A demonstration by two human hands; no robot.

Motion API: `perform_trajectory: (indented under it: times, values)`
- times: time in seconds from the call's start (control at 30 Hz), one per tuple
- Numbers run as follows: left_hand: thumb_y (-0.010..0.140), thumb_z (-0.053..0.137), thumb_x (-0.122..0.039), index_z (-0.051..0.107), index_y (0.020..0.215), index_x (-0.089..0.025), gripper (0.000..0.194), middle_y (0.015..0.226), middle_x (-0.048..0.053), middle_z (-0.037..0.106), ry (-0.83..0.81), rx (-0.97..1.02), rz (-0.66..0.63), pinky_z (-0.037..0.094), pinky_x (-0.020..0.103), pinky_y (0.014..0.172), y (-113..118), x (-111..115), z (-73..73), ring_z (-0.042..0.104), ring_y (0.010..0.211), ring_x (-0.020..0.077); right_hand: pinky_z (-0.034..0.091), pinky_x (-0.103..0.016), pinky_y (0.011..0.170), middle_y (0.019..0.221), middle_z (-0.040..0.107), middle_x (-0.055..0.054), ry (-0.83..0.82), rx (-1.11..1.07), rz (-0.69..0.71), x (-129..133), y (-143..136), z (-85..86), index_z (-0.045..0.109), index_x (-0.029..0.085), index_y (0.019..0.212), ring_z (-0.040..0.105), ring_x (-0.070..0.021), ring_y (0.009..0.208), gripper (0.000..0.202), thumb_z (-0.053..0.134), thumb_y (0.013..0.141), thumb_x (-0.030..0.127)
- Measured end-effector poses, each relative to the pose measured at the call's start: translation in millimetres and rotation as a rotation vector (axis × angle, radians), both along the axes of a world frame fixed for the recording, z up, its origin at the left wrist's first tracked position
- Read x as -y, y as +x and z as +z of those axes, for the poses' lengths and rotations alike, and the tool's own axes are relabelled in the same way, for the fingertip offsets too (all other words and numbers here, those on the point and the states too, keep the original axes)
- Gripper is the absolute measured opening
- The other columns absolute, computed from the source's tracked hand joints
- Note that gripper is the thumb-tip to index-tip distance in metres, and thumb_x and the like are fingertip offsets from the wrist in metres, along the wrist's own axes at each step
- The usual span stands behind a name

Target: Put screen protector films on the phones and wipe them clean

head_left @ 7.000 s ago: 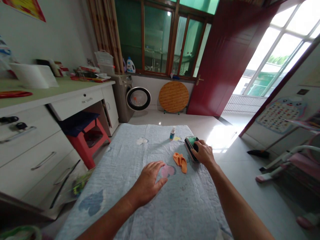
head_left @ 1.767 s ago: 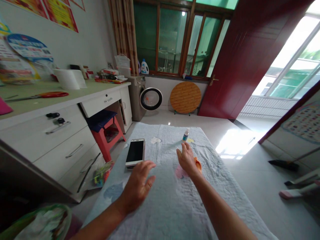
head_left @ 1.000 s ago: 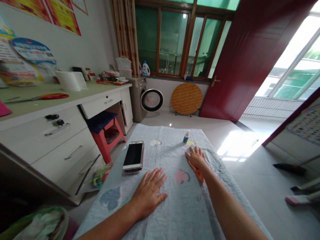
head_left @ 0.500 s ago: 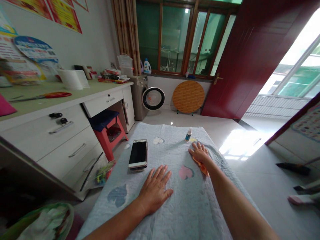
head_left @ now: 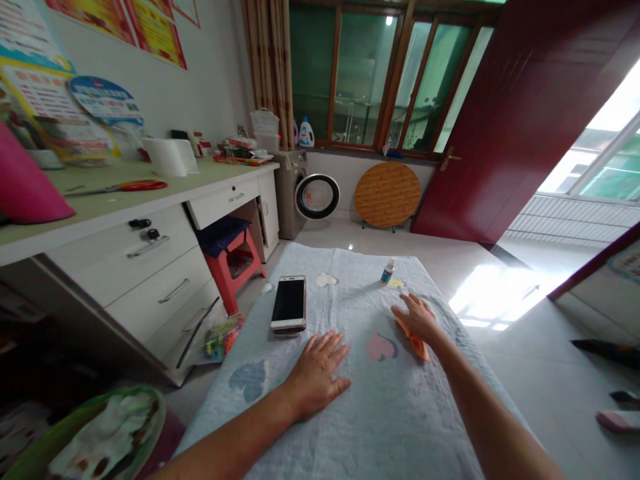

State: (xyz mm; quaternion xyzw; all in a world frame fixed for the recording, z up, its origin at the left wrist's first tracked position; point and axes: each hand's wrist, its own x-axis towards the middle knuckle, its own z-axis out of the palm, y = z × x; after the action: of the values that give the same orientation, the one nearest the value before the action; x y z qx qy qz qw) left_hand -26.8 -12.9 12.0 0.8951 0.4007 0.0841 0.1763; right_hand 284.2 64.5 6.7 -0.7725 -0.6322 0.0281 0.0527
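My left hand [head_left: 320, 373] lies flat on the pale blue bedspread [head_left: 350, 427], fingers spread and nothing in it. Just beyond it, at the left, is a white phone [head_left: 289, 303] with a dark screen, resting on something thin. My right hand [head_left: 417, 317] has an orange cloth [head_left: 417, 343] under its palm and bent fingers; part of the cloth sticks out toward me. How firmly the fingers grip it is partly hidden. A small bottle [head_left: 387, 272] with a white cap stands upright beyond that hand.
A desk [head_left: 175, 257] with drawers runs along the left, with scissors [head_left: 120, 189] and a paper roll [head_left: 167, 157] on top. A red stool [head_left: 227, 260] is beside it. A bin [head_left: 160, 427] stands at lower left. Farther back are a washing machine [head_left: 287, 193] and a round wooden tabletop [head_left: 388, 195].
My right hand has drawn slightly back and to the right, its fingers more bent, and more of the orange cloth shows. My left hand stays in place. The view has turned a little left.
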Motion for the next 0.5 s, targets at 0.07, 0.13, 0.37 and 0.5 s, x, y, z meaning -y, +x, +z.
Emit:
perform_trajectory:
  times: [0.07,0.13,0.37,0.5]
  values:
    - [0.087,0.059,-0.04,0.05,0.136,-0.021,0.053,0.148,0.013,0.043,0.063,0.091,0.019,0.031,0.048,0.113,-5.3,-4.9,8.5,0.039,0.136,0.0287,0.034,-0.042,0.099,0.142,0.045,-0.013,-0.013,0.017,0.026,15.4,0.0,2.5,0.048,0.022,0.138,0.044,-0.0318,0.125,0.058,0.048,0.087,0.049]
    - [0.086,0.059,-0.035,0.054,0.13,-0.021,0.046,0.141,0.012,0.049,0.202,0.205,0.12,0.034,0.047,0.111,-12.1,-11.1,19.9,0.043,0.131,0.0285,0.037,-0.037,0.092,0.131,0.054,-0.012,-0.057,0.013,0.104,28.7,-1.1,5.1,0.053,0.024,0.134,0.052,-0.0287,0.112,0.055,0.056,0.083,0.043]
    - [0.084,0.059,-0.033,0.061,0.109,-0.021,0.027,0.103,0.008,0.057,0.459,0.352,0.447,0.047,0.043,0.092,-44.3,-34.6,50.2,0.056,0.101,0.0273,0.036,-0.028,0.08,0.096,0.06,-0.007,-0.043,-0.038,0.182,48.1,-18.8,10.3,0.067,0.024,0.106,0.055,-0.0185,0.087,0.032,0.039,0.094,0.031]
    - [0.084,0.057,-0.044,0.062,0.113,-0.02,0.038,0.117,0.012,0.059,0.41,0.438,0.748,0.037,0.047,0.103,-81.6,-80.4,50.0,0.05,0.119,0.0326,0.036,-0.029,0.08,0.099,0.06,-0.008,0.064,-0.017,0.137,52.6,-26.7,3.1,0.067,0.026,0.108,0.052,-0.0205,0.088,0.03,0.041,0.093,0.029]
